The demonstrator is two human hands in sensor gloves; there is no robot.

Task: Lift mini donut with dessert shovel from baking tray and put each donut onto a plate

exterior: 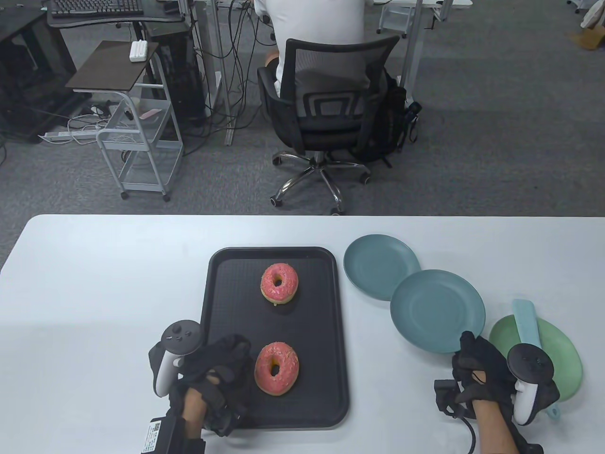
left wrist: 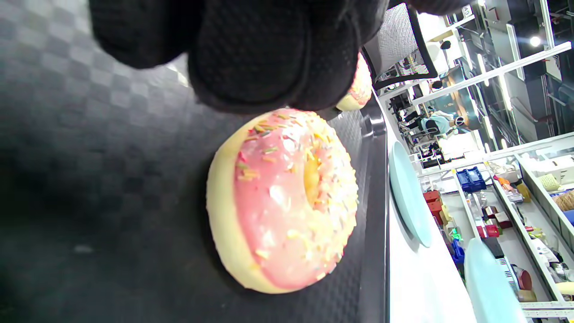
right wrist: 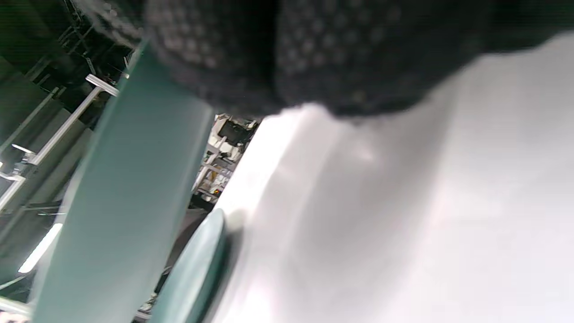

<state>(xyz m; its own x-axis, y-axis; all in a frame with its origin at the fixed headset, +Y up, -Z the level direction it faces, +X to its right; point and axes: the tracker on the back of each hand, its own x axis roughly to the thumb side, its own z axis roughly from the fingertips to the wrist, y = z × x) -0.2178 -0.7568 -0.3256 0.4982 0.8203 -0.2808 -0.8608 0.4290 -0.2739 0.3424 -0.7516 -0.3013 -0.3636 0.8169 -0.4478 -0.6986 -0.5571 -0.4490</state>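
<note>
Two pink-iced mini donuts with sprinkles lie on a black baking tray (exterior: 321, 331): a far donut (exterior: 279, 283) and a near donut (exterior: 277, 369). My left hand (exterior: 222, 364) rests on the tray's left side, fingers loosely curled just left of the near donut (left wrist: 287, 202) and holding nothing. A pale blue dessert shovel (exterior: 525, 321) lies across a green plate (exterior: 560, 359). My right hand (exterior: 482, 373) lies over the shovel's handle, which is hidden under the hand and its tracker. Whether the fingers (right wrist: 314, 54) grip it is not visible.
Two teal plates sit right of the tray, a far plate (exterior: 381, 266) and a nearer plate (exterior: 437, 311) beside my right thumb. Beyond the table's far edge, a person sits in a black office chair (exterior: 326, 113).
</note>
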